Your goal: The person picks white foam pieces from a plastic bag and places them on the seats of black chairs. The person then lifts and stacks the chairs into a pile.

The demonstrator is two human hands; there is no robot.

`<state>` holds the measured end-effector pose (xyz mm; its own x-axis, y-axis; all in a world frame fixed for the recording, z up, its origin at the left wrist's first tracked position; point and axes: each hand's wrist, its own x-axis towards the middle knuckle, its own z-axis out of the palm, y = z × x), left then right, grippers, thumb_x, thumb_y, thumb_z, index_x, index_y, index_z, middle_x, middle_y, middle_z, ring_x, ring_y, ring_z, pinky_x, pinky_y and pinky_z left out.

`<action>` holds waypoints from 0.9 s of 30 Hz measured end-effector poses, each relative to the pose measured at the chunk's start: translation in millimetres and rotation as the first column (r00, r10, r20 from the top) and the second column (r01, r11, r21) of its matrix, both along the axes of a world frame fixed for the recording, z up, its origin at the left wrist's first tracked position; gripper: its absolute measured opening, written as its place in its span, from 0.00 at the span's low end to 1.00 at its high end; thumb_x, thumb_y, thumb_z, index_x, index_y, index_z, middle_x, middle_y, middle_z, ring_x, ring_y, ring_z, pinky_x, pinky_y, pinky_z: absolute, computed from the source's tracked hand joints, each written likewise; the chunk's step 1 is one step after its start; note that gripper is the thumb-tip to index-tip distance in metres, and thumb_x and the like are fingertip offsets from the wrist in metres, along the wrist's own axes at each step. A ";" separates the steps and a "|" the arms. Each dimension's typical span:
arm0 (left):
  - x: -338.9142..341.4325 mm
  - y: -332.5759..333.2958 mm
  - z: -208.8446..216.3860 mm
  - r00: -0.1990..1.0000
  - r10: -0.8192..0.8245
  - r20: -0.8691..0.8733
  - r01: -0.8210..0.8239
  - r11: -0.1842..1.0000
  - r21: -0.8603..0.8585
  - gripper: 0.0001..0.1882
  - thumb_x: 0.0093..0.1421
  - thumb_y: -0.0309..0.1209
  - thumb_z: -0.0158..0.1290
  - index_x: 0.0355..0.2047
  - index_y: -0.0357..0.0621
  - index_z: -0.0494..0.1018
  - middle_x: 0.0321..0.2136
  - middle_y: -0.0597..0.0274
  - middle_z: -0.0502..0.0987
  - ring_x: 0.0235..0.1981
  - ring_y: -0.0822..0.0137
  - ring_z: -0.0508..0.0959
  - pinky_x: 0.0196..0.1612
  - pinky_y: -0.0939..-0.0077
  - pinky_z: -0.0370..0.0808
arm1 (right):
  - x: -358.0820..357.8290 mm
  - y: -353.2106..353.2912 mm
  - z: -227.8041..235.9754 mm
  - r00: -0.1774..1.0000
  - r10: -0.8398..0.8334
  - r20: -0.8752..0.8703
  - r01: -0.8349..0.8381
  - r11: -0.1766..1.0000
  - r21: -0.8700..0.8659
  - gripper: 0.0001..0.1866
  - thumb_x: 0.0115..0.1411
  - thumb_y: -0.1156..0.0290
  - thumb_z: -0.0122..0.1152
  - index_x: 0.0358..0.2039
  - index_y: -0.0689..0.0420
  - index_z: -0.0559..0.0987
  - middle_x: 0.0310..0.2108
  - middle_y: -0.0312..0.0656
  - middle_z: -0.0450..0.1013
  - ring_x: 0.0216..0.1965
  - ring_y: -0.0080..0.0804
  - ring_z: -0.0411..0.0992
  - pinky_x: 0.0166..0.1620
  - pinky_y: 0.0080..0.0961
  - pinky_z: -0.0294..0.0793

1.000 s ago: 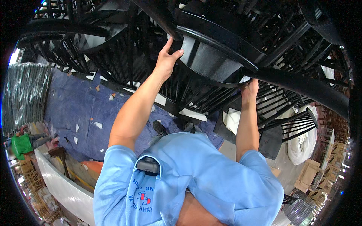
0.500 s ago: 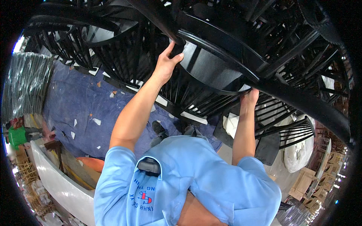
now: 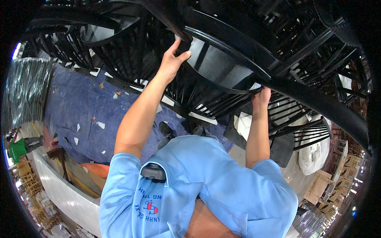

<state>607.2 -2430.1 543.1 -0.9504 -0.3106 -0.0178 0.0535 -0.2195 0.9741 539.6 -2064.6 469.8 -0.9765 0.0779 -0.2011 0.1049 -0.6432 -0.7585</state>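
Both my hands are raised to a glossy black chair (image 3: 222,65) among other black spindle-back chairs at the far side. My left hand (image 3: 172,61) grips a dark part by the left edge of its seat, the thumb lying along the edge and the other fingers partly hidden behind. My right hand (image 3: 261,99) is closed on the underside of the seat at its right corner, fingers mostly out of sight. A thick curved black rail (image 3: 226,49) crosses above the seat. Thin black spindles (image 3: 200,99) fan out below it.
Another black chair seat (image 3: 107,33) shows at the upper left. A blue floor sheet (image 3: 87,107) bears white scraps. Plastic-wrapped dark goods (image 3: 27,91) stand at far left, near a person in green (image 3: 18,150). At right are a wrapped white bundle (image 3: 315,156) and wooden pieces (image 3: 319,186).
My hands keep their hold on the chair. Hands, chair and surroundings all sit slightly higher in the picture, mostly from a small shift of view.
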 end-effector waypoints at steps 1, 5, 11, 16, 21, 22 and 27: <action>-0.4 -1.0 -0.6 1.000 -0.003 0.009 0.003 1.000 0.012 0.39 0.60 0.22 0.62 0.70 0.37 0.58 0.60 0.60 0.72 0.55 0.71 0.72 0.60 0.78 0.66 | -0.9 1.3 -1.6 1.000 -0.010 0.019 0.010 1.000 0.012 0.19 0.70 0.59 0.55 0.54 0.58 0.78 0.52 0.42 0.77 0.53 0.40 0.75 0.57 0.40 0.75; -3.2 -7.9 -6.8 1.000 -0.005 0.024 0.006 0.997 -0.076 0.40 0.61 0.24 0.62 0.71 0.40 0.58 0.57 0.62 0.74 0.51 0.72 0.73 0.58 0.79 0.67 | 14.2 -19.2 18.6 0.990 -0.098 0.098 0.085 0.988 0.126 0.18 0.70 0.52 0.55 0.45 0.55 0.78 0.40 0.37 0.78 0.42 0.34 0.75 0.48 0.34 0.75; 25.7 -39.0 -28.9 0.994 0.090 0.062 -0.078 0.982 -0.175 0.37 0.63 0.31 0.62 0.70 0.44 0.60 0.48 0.60 0.78 0.44 0.74 0.75 0.49 0.77 0.72 | 98.6 -14.2 -69.3 0.981 -0.154 0.123 0.071 0.857 0.510 0.14 0.67 0.53 0.59 0.32 0.49 0.74 0.26 0.33 0.71 0.23 0.26 0.68 0.27 0.23 0.66; 102.2 -93.8 -159.5 0.851 0.414 0.323 -0.403 0.909 -0.105 0.22 0.63 0.34 0.60 0.56 0.39 0.76 0.35 0.62 0.82 0.35 0.72 0.78 0.39 0.76 0.74 | 164.1 -75.7 -97.3 0.537 0.618 0.574 -0.838 0.308 0.451 0.18 0.66 0.60 0.62 0.48 0.59 0.75 0.37 0.44 0.80 0.34 0.32 0.80 0.35 0.29 0.81; 193.7 -84.3 -296.8 0.659 0.493 0.568 -0.363 0.870 -0.333 0.17 0.59 0.34 0.59 0.45 0.38 0.81 0.38 0.51 0.84 0.40 0.61 0.83 0.46 0.68 0.76 | 156.3 -157.4 -100.0 0.411 0.616 0.673 -0.899 0.148 0.413 0.42 0.66 0.58 0.62 0.69 0.64 0.51 0.41 0.48 0.80 0.35 0.35 0.81 0.35 0.30 0.81; 208.2 -74.4 -342.9 0.647 0.519 0.558 -0.405 0.855 -0.325 0.17 0.58 0.35 0.60 0.45 0.40 0.80 0.38 0.49 0.84 0.40 0.57 0.83 0.46 0.66 0.77 | 151.8 -167.6 -106.1 0.422 0.571 0.704 -0.900 0.171 0.401 0.46 0.66 0.57 0.63 0.71 0.65 0.45 0.42 0.48 0.80 0.35 0.36 0.81 0.35 0.29 0.81; 213.9 -43.6 -400.7 0.643 0.485 0.592 -0.186 0.849 -0.494 0.21 0.53 0.27 0.61 0.49 0.41 0.78 0.39 0.46 0.78 0.42 0.44 0.79 0.49 0.56 0.76 | 152.9 -194.1 -111.6 0.649 0.358 0.672 -0.754 0.185 0.630 0.47 0.68 0.57 0.61 0.71 0.66 0.42 0.43 0.52 0.78 0.33 0.36 0.81 0.34 0.27 0.82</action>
